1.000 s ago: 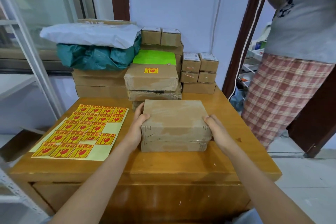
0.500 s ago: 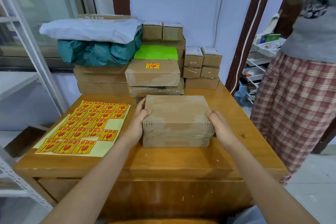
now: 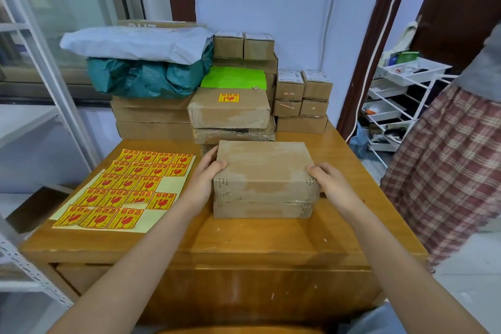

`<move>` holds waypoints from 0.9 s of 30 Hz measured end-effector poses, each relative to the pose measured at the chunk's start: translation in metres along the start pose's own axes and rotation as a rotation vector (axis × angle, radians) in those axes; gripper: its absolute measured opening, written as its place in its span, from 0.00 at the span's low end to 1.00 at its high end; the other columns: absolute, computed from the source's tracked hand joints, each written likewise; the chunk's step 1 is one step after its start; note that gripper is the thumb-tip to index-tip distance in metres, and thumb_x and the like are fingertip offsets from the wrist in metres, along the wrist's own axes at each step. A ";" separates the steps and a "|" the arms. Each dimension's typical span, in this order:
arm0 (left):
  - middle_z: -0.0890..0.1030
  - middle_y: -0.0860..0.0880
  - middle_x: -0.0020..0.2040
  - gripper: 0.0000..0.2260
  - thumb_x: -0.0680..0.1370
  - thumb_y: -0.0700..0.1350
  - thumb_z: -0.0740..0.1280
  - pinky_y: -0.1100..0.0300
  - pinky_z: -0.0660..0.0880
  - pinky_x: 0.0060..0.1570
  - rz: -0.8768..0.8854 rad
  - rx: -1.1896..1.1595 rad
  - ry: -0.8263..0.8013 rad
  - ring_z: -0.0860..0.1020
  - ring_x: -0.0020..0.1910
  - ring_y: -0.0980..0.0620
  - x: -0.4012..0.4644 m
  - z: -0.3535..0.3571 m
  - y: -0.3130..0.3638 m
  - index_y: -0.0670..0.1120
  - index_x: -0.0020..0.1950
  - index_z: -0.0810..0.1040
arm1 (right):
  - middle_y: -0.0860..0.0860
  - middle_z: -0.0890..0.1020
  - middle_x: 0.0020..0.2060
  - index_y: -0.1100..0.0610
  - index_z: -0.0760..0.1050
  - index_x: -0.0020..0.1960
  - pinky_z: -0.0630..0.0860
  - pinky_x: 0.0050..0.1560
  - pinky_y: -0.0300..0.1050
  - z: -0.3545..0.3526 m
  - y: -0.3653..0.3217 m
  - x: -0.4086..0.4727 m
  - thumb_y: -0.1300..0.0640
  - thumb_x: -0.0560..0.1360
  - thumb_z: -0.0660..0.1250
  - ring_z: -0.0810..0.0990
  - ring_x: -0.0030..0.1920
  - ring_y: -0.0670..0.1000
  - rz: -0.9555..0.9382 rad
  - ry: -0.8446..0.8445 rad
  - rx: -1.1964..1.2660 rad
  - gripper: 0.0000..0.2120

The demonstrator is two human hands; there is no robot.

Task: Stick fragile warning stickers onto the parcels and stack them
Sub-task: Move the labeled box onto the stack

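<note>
Parcel (image 3: pixel 264 168): stiff taped cardboard, probably slick; weight unclear.
Hands: your left (image 3: pixel 202 184) and right (image 3: pixel 334 190) clasp its ends.

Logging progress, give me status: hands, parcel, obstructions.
Left hand and right hand grip the near parcel by its sides. No sticker on its top. Sticker sheet to the left; stickered stack behind. Nothing blocking.

We can make out red print with a broken-glass symbol on the yellow fragile stickers of the pale backing sheet (image 3: pixel 123 188), and on one yellow sticker (image 3: pixel 228 97) atop a taped brown cardboard parcel (image 3: pixel 229 111); the characters are too small to read.
</note>
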State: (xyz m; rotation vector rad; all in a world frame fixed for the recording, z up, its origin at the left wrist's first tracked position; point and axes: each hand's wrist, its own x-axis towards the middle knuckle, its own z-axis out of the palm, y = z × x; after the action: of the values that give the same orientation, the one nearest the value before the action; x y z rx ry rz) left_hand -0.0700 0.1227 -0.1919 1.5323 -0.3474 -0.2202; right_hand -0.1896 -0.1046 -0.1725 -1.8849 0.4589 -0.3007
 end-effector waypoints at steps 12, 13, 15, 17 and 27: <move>0.79 0.51 0.55 0.09 0.78 0.48 0.65 0.51 0.74 0.59 0.074 0.199 0.162 0.75 0.58 0.51 -0.005 -0.034 0.007 0.48 0.57 0.77 | 0.46 0.72 0.49 0.58 0.75 0.58 0.68 0.49 0.40 0.021 -0.050 -0.008 0.60 0.75 0.64 0.73 0.52 0.48 -0.500 0.283 -0.590 0.12; 0.79 0.52 0.55 0.08 0.78 0.48 0.65 0.50 0.73 0.60 0.088 0.248 0.177 0.75 0.58 0.51 -0.006 -0.041 0.008 0.49 0.56 0.77 | 0.46 0.72 0.48 0.58 0.75 0.57 0.68 0.48 0.40 0.029 -0.058 -0.012 0.60 0.75 0.64 0.74 0.51 0.48 -0.550 0.254 -0.606 0.10; 0.79 0.53 0.54 0.07 0.78 0.49 0.66 0.52 0.74 0.58 0.108 0.330 0.216 0.75 0.57 0.52 -0.010 -0.057 0.009 0.51 0.55 0.77 | 0.46 0.73 0.47 0.58 0.76 0.56 0.69 0.49 0.39 0.048 -0.074 -0.022 0.60 0.76 0.63 0.73 0.50 0.46 -0.634 0.151 -0.607 0.09; 0.78 0.52 0.54 0.07 0.79 0.48 0.65 0.59 0.73 0.52 0.119 0.406 0.267 0.74 0.56 0.52 -0.016 -0.073 0.009 0.51 0.56 0.77 | 0.48 0.73 0.48 0.58 0.75 0.56 0.72 0.52 0.41 0.073 -0.086 -0.032 0.60 0.77 0.62 0.73 0.50 0.46 -0.702 0.021 -0.580 0.09; 0.78 0.44 0.59 0.10 0.79 0.42 0.63 0.52 0.69 0.56 0.164 0.928 0.288 0.74 0.59 0.45 -0.042 -0.146 -0.015 0.42 0.58 0.79 | 0.55 0.71 0.61 0.60 0.68 0.67 0.75 0.56 0.55 0.203 -0.073 -0.051 0.57 0.80 0.58 0.72 0.61 0.56 -0.717 -0.400 -0.640 0.17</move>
State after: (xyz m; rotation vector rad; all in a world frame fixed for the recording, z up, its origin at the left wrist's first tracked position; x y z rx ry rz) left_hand -0.0565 0.2734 -0.2105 2.3947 -0.3607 0.3458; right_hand -0.1372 0.1111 -0.1741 -2.6204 -0.4730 -0.2442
